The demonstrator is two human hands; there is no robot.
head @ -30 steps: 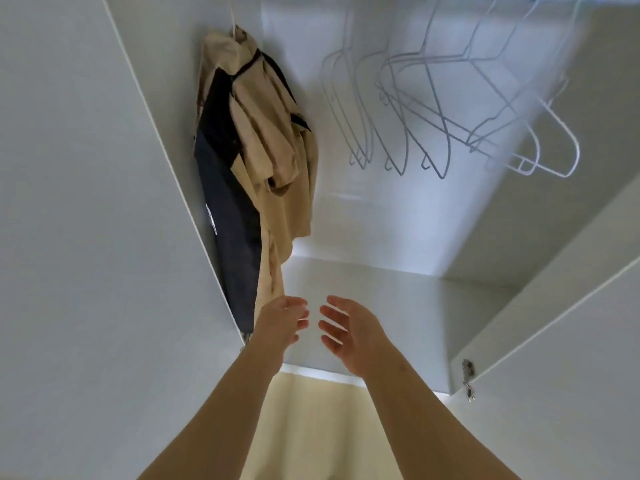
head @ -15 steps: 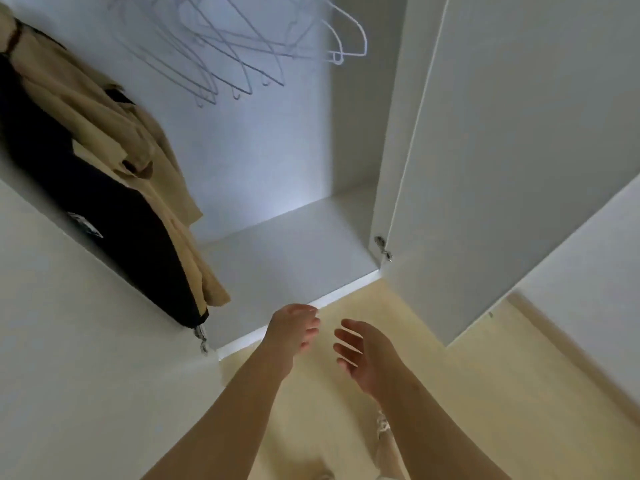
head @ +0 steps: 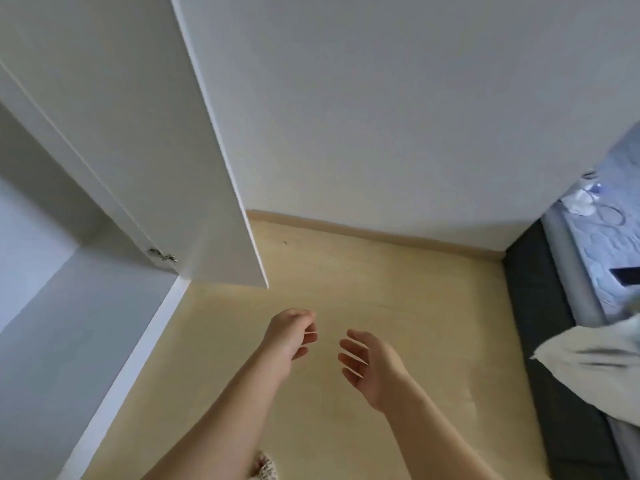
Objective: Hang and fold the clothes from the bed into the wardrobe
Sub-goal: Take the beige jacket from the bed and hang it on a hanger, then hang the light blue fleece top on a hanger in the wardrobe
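My left hand (head: 291, 336) and right hand (head: 372, 368) hang over the floor (head: 415, 289), both empty, fingers loose. Wardrobe (head: 69, 306) stands open on my left; pale garment (head: 588, 372) lies on the bed (head: 606, 244), far right.

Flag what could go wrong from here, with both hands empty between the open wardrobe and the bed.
1. The open wardrobe door juts out over the floor close to the left hand; an arm or shoulder could clip its lower corner on the way back.
2. The pale cloth lies over the edge of the bed and might slide off if the right hand grabs it carelessly.
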